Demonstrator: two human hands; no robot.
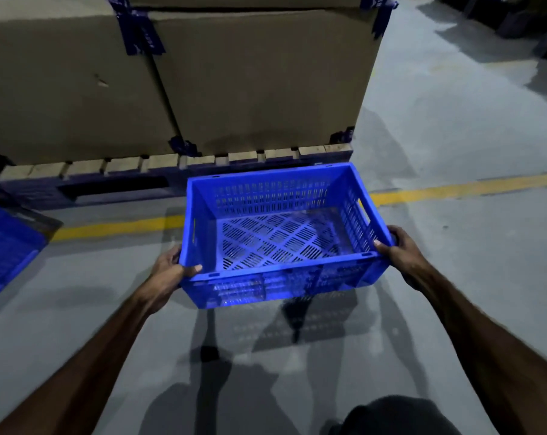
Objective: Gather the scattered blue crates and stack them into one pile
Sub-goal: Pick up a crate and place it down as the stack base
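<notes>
An empty blue slotted crate [278, 233] hangs in the air above the grey floor, held level in front of me. My left hand [172, 268] grips its near left corner, thumb over the rim. My right hand [397, 249] grips the near right corner the same way. A second blue crate [5, 246] lies at the far left edge of the view, only partly visible.
Large cardboard boxes [250, 83] stand on a pallet [109, 180] straight ahead, behind the held crate. A yellow floor line [454, 189] runs across the concrete. Dark objects [517, 20] sit at the far right. My dark shoe [397, 416] shows at the bottom.
</notes>
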